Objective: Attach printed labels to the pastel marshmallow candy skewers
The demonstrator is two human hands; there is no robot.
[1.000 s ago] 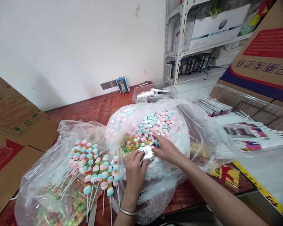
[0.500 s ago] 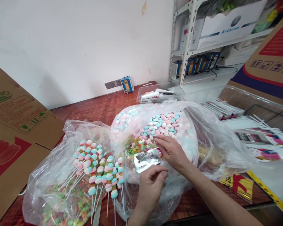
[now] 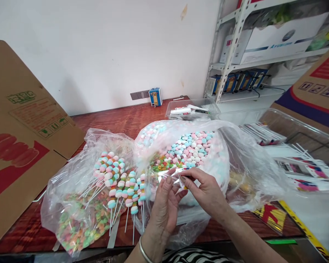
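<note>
Both my hands meet over the near edge of a big clear bag of pastel marshmallow candies. My left hand and my right hand each pinch a small clear plastic sleeve held between them, fingers closed on it. Just to the left lies an open clear bag with finished marshmallow skewers on white sticks resting on top of colourful ring candies. More ring candies sit inside the big bag beside the marshmallows.
A reddish wooden table carries everything. A large cardboard box leans at the left. At the back stands a clear tray of pens and a blue device. Printed sleeves and white sticks fill a clear bin at right; a metal shelf behind.
The printed sleeve that lay on the candy bag has been lifted; both hands have come together toward me and now pinch it. The camera has shifted left.
</note>
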